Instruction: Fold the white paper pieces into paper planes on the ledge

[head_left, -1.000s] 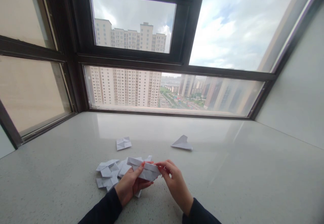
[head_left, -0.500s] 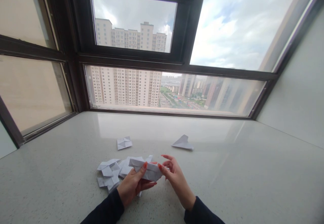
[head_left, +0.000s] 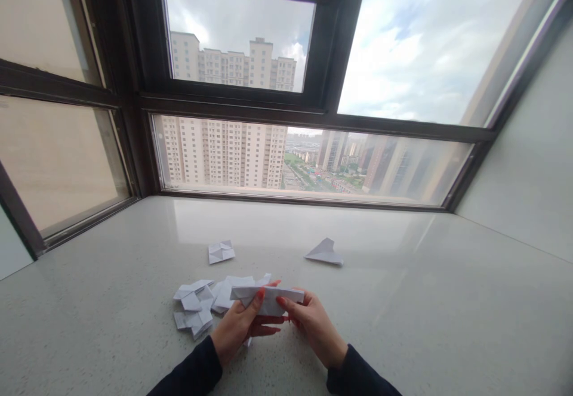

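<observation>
Between both hands, above the pale counter, is a piece of folded white paper (head_left: 270, 306) with a long folded band along its top edge. My left hand (head_left: 239, 327) grips its left part, thumb on the near face and fingers behind and below. My right hand (head_left: 316, 327) pinches the right end, thumb pressed on the band, with the other fingers partly hidden behind the paper. Behind and left of my left hand lies a heap of folded paper pieces (head_left: 195, 308), some covered by the hand and the held paper.
The speckled white counter (head_left: 430, 300) runs up to a dark window frame (head_left: 304, 200). On it, farther back, lie a folded paper square (head_left: 221, 251) at left and a paper plane (head_left: 324, 253) at right. A white wall (head_left: 528, 187) bounds the right side.
My right fingers, raised and spread before, have closed on the paper's right end. The paper's top edge now lies more level, its right end lifted slightly.
</observation>
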A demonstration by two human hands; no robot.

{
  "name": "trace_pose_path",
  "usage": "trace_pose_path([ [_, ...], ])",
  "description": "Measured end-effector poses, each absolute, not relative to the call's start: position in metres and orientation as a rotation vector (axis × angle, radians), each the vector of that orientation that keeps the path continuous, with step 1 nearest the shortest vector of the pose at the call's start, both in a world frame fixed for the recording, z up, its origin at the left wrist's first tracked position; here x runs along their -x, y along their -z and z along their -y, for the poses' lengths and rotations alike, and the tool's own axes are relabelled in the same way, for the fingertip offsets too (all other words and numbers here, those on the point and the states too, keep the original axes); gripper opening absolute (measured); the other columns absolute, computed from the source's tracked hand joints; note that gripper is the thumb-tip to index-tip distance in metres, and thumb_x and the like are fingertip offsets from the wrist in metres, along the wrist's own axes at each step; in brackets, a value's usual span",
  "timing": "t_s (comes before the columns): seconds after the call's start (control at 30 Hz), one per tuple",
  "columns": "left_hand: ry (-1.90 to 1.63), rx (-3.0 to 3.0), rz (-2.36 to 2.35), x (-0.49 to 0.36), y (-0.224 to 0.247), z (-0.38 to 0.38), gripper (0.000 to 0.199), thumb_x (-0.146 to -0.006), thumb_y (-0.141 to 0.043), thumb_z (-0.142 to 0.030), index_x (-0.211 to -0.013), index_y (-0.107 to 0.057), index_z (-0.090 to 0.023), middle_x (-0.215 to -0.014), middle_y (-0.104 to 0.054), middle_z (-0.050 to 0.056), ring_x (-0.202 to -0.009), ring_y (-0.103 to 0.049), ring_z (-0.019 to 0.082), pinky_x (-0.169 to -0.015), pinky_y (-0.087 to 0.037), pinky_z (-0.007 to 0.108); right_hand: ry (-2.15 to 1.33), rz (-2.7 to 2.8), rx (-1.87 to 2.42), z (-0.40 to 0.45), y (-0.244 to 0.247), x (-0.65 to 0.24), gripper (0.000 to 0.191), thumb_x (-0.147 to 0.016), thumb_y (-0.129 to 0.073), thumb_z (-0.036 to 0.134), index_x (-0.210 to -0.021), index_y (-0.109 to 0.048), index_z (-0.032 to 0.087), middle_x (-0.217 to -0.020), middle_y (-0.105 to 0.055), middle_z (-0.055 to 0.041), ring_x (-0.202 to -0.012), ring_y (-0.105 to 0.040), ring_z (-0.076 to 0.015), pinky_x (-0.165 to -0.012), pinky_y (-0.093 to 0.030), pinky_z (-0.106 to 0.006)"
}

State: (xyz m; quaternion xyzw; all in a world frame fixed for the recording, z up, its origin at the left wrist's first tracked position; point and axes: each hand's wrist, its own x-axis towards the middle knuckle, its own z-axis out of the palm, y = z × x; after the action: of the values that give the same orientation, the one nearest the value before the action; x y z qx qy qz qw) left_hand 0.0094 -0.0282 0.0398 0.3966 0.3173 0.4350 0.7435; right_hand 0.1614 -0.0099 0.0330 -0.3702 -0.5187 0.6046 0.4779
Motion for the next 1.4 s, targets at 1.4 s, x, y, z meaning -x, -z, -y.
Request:
trace_pose_path([
  [1.4, -0.737, -2.296, -1.653, 0.009, -0.040, 0.024, 0.050, -0.068, -0.050, -0.048, -0.107, -0.054, -0.017, -0.112, -0.054, 0.012, -0.100, -0.046, 0.030, -0.085, -0.033, 0.041, -0.988, 0.988, 1.093, -0.002, -0.033, -0.180, 0.031, -0.060, -0.065, 0.042, -0.053, -0.049, 0.017, -0.042, -0.035, 0.0076, -0.039, -0.027, -0.0069, -0.039, -0.023, -0.021],
])
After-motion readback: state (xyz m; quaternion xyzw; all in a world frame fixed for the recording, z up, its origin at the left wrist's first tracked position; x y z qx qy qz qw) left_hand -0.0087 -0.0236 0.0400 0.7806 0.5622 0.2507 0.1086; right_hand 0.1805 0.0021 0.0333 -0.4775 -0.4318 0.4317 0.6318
